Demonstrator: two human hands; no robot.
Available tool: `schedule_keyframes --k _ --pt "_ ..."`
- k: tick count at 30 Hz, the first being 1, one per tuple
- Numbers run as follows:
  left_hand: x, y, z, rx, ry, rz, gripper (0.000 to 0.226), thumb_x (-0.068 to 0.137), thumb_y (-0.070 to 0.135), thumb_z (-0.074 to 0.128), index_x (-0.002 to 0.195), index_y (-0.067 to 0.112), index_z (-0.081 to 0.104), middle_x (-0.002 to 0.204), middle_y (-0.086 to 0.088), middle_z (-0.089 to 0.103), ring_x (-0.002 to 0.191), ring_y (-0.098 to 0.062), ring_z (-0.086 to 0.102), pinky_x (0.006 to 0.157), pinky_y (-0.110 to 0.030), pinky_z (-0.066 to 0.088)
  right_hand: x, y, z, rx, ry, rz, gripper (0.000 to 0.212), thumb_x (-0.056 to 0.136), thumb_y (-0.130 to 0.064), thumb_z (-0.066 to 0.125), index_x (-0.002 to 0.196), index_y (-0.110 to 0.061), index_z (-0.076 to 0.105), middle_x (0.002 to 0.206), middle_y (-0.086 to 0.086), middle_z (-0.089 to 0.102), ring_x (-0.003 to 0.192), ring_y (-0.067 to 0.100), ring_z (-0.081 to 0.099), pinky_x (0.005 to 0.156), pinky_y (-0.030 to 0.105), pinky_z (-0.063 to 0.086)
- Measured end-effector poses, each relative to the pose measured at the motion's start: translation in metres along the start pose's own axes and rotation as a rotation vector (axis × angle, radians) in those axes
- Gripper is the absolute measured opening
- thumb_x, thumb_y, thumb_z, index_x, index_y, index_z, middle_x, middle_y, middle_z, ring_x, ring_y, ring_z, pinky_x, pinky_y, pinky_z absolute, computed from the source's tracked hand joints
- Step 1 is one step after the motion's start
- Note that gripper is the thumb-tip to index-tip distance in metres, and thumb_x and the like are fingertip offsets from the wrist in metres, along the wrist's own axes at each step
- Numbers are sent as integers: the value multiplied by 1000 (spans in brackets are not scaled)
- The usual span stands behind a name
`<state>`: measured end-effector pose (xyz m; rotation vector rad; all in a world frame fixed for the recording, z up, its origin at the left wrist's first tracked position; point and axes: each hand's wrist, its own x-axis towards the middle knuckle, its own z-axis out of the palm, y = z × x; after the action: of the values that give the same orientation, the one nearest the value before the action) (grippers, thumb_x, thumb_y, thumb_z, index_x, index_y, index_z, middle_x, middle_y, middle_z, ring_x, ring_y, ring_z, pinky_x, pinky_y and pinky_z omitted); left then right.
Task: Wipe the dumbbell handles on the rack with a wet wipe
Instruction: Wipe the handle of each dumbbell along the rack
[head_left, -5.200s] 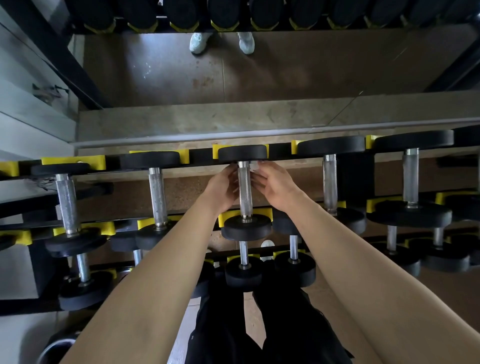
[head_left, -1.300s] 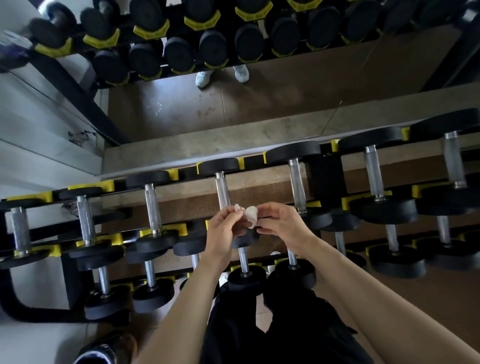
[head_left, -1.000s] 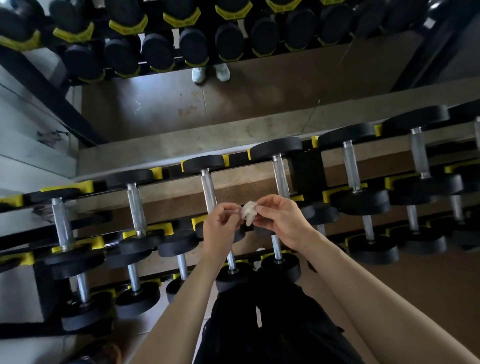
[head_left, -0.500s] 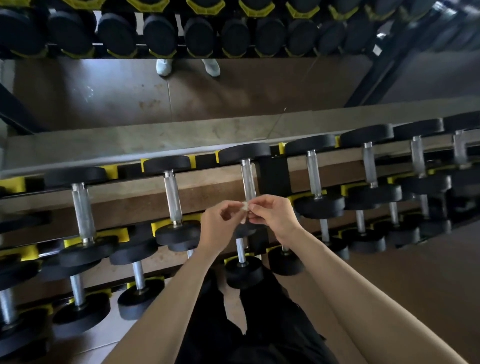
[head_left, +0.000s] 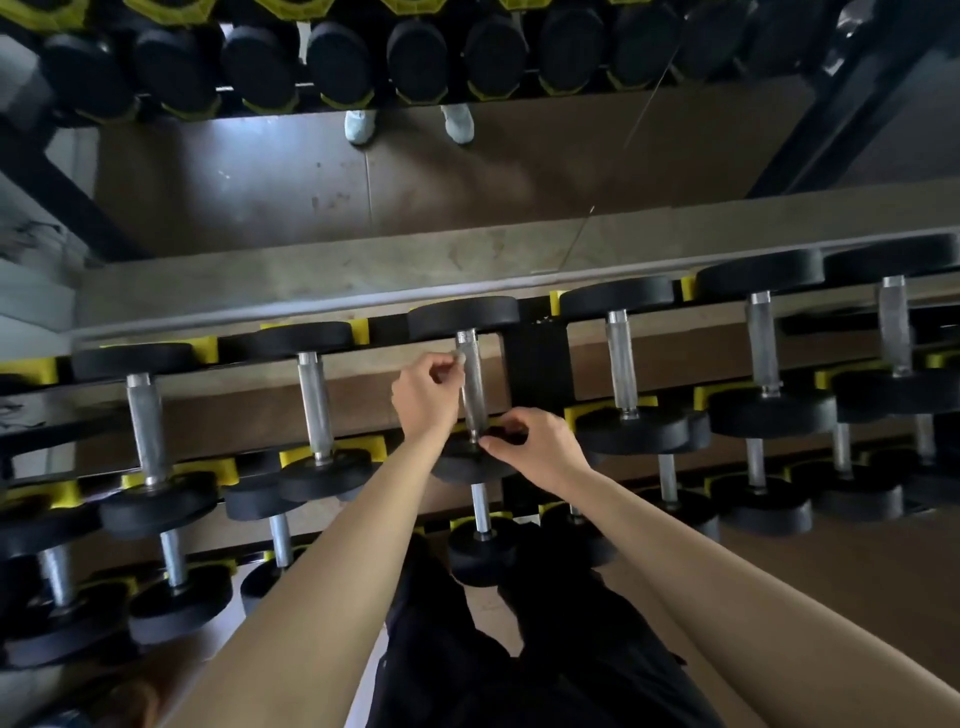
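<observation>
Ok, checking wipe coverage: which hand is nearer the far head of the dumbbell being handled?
Left. The left hand is close to the far head, beside the handle; the right hand at its near end.

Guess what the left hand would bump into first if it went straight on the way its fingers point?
Most likely the metal handle of the top-row dumbbell. The left hand, pinching a pale scrap that looks like the wet wipe, has its fingertips right beside that handle, though depth is hard to judge.
</observation>
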<state>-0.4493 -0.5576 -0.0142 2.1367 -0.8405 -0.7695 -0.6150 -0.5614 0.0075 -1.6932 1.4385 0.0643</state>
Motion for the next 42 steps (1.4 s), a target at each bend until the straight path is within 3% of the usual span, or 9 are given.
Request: schedule_keyframes --k 6,10,14,17,23,26,28,37,42 --pt "-26 -22 -1 116 -120 -87 16 94 27 72 104 16 77 95 5 74 92 -14 69 81 -24 46 5 6 0 28 -40 -22 35 86 -51 73 103 -21 71 97 -8 68 92 11 63 80 28 55" --pt "-32 -26 -9 134 -233 -164 12 90 28 77 100 21 78 91 10 73 87 -8 68 83 -27 53 10 11 -3 86 -33 -43 33 87 -41 76 114 -24 68 105 -10 69 100 10 64 88 31 56" --pt "-30 -8 -8 26 -231 -139 6 89 33 78 93 29 77 86 16 73 84 1 68 74 -16 51 17 -1 0 246 14 -152 48 86 -22 79 131 -23 62 110 -10 70 99 4 67 89 27 58" --pt "-28 6 -5 -67 -213 -147 4 90 32 76 89 35 74 85 16 73 82 3 68 69 -10 49 28 -16 -4 284 96 -192 32 90 -13 75 121 -17 68 100 -9 69 89 1 66 82 21 58" --pt "-30 -3 -1 -97 -168 -194 21 101 24 61 117 23 73 102 10 74 95 -9 69 74 -16 50 77 -27 -18 368 303 -17 21 88 -19 77 109 -18 72 97 -7 72 93 9 66 85 27 54" --pt "-36 -13 6 -62 -214 -191 35 100 12 56 132 21 69 117 4 74 108 -15 68 92 -26 55 88 -31 -9 448 308 65 17 88 -19 78 104 -16 74 93 -7 72 89 8 65 86 26 53" --pt "-38 -14 6 -50 -233 -183 40 101 10 55 138 21 65 125 6 71 112 -9 65 91 -14 50 87 -28 -1 483 281 98 12 88 -19 78 100 -16 75 90 -8 71 84 4 64 85 26 54" --pt "-34 -20 2 -134 -295 -197 44 98 8 59 140 21 63 136 8 66 128 -8 58 112 -28 45 55 0 1 290 16 133 10 84 -18 81 86 -18 71 86 -5 68 83 10 62 65 17 44" --pt "-34 -16 2 -246 -262 -329 43 100 1 53 138 17 65 136 4 66 130 -12 58 115 -36 44 68 -33 -12 335 271 -82 7 89 -14 75 92 -18 71 84 -11 66 81 2 61 74 14 48"
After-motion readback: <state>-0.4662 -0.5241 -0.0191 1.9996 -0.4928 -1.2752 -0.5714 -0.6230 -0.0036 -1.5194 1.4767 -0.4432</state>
